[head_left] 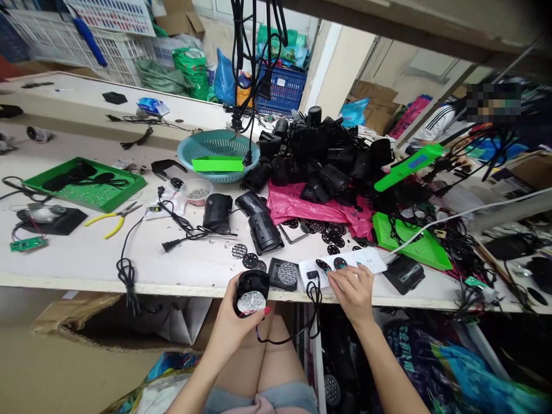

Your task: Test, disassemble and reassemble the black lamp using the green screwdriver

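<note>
My left hand is wrapped around a black lamp housing with a clear, faceted LED reflector at its open end. From this lamp a black cord runs to a plug in the white power strip. My right hand is over the strip, fingers bent together at a round black disc; the fingertips partly hide their hold. A second black disc is just behind these fingers. Between both hands sits a square black lamp head with a patterned round lens.
Black lamp housings are heaped on a pink bag. Behind are a teal basket and hanging cables. Yellow-handled pliers, a green tray and loose cords lie left; another green tray is right.
</note>
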The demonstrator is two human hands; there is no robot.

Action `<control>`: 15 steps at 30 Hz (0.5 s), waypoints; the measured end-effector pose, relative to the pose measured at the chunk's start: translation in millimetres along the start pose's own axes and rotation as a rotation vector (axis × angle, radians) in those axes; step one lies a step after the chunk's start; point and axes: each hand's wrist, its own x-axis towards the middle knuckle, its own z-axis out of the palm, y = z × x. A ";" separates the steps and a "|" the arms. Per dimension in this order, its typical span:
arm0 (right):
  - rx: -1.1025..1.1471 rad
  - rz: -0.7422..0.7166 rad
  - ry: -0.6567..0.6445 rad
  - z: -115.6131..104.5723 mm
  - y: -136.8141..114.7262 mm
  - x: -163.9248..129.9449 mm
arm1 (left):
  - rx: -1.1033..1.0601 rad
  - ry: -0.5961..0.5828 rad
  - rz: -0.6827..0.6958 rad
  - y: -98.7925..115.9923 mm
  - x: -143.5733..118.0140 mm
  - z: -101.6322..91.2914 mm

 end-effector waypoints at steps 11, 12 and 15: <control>0.051 0.136 -0.185 -10.6 47.3 -30.5 | 0.014 -0.020 -0.021 11.2 -1.3 4.7; 0.052 0.130 -0.222 -12.5 54.2 -30.4 | 0.020 -0.019 -0.018 12.3 -1.3 4.8; 0.046 0.104 -0.299 -15.6 67.9 -33.0 | 0.029 -0.009 -0.005 11.9 -2.0 5.6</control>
